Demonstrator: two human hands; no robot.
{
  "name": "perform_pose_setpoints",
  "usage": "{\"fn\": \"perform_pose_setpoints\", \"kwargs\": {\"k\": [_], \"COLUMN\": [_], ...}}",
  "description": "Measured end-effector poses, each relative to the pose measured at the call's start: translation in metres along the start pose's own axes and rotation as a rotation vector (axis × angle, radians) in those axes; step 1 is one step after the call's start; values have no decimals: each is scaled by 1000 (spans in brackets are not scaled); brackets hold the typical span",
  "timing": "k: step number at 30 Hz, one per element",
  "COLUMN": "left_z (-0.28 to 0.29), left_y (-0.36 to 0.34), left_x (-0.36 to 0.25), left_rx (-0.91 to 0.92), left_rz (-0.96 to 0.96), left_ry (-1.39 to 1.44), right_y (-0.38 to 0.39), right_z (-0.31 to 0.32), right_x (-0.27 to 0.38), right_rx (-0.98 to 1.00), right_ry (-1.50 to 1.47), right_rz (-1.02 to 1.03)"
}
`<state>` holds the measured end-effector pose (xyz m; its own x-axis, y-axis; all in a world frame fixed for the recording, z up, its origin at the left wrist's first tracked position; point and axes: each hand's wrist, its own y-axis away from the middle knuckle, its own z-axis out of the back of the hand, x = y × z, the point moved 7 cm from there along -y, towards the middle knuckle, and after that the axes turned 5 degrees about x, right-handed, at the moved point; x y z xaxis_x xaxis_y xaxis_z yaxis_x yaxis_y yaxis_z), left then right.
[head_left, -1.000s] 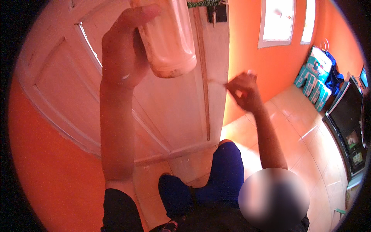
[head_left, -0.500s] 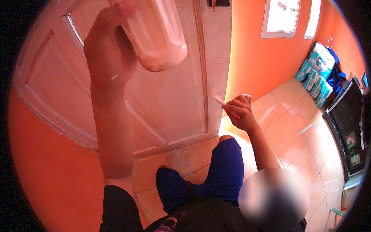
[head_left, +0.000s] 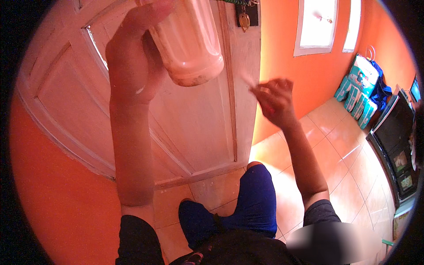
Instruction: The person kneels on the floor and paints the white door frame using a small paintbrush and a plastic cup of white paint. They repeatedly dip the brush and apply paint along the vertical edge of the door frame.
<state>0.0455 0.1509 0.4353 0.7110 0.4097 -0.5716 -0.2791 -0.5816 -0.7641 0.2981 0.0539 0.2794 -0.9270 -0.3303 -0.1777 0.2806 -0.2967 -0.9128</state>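
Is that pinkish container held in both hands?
No: only the left hand grips the container, while the right hand is apart from it.

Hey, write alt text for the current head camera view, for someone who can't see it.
A person's left hand grips a pale container while the right hand pinches a thin, blurred, brush-like tool before a pale panelled door. At right are an orange wall, bright windows and teal packages on a tiled floor.
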Motion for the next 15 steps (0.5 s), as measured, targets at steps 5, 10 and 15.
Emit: {"fn": "perform_pose_setpoints", "kwargs": {"k": [5,10,15], "left_z": [-31,-44,0], "left_y": [9,9,-16], "left_x": [0,-3,3], "left_rx": [211,215,113], "left_rz": [62,58,75], "left_ry": [17,-16,59], "right_y": [42,-55,-87], "right_z": [-9,23,42], "right_x": [6,-2,2], "right_rx": [311,125,-138], "right_ry": [-184,-91,8], "right_rz": [-82,47,112]}}
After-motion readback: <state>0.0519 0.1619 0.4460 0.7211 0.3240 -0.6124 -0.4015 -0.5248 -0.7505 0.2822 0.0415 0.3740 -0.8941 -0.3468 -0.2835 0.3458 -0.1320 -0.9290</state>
